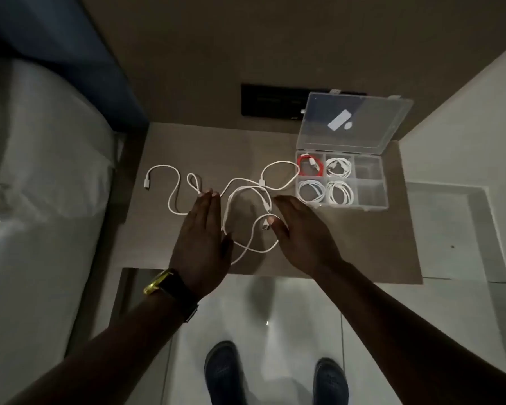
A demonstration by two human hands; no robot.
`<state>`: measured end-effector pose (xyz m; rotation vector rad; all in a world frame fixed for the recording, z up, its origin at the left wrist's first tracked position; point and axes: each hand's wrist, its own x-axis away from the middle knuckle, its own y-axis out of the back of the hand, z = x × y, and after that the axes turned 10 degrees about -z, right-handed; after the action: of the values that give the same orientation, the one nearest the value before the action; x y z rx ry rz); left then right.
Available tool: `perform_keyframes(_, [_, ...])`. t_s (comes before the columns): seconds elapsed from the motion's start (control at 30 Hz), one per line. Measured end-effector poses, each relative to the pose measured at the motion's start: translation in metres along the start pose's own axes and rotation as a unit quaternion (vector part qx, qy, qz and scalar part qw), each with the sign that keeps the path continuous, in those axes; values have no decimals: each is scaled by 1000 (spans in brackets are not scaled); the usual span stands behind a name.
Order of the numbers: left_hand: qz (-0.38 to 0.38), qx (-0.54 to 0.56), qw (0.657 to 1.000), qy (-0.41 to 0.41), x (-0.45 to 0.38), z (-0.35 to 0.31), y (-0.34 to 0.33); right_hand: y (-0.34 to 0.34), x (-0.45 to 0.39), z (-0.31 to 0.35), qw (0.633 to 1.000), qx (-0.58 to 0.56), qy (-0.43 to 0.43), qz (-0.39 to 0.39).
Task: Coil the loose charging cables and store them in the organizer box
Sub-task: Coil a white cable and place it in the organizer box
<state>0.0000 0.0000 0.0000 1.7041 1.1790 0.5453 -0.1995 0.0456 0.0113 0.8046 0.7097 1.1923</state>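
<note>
Head view: both hands hover flat over a tangle of white cable on the worktop [348, 258], seen from above.

Left hand [200, 244]: open, fingers straight and together, palm down; it holds nothing, and whether it presses on the cable beneath it cannot be told.

Right hand [301, 238]: open, fingers spread forward, empty; its thumb lies just beside a plug end of the cable.

Loose cables [246, 200]: white, uncoiled, looping between and beyond both hands; one plug end lies well to the left of the left hand, one loop reaches the box beyond the right hand. Probably two cables, but the crossings make the count uncertain.

Organizer box [384, 182]: beyond and to the right of the right hand, lid [360, 118] standing open.

Done: four compartments are filled, one with a red coil [311, 166], three with white coils [338, 166].

Left: the two rightmost compartments appear empty; the loose cable is not yet coiled.

Progress: judged well past halfway.
</note>
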Motion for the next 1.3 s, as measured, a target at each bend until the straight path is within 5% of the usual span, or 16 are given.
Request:
perform_keyframes(0.47, [24,83,993,77,-14,9,-49,-61,-47,-43,985,107,62,121])
perform_keyframes(0.87, [-59,181,967,172,-75,-24,-29,5,-74,-32,985,-52,158,39])
perform_keyframes(1.03, [-28,351,879,321,-99,-26,-10,31,-92,-9,981,-118,155,-19])
perform_keyframes(1.2, [21,433,842,320,-102,-31,0,36,-103,-1,976,-200,80,43])
perform_keyframes(1.3, [92,561,747,346,-99,-36,8,36,-104,3,972,-211,91,44])
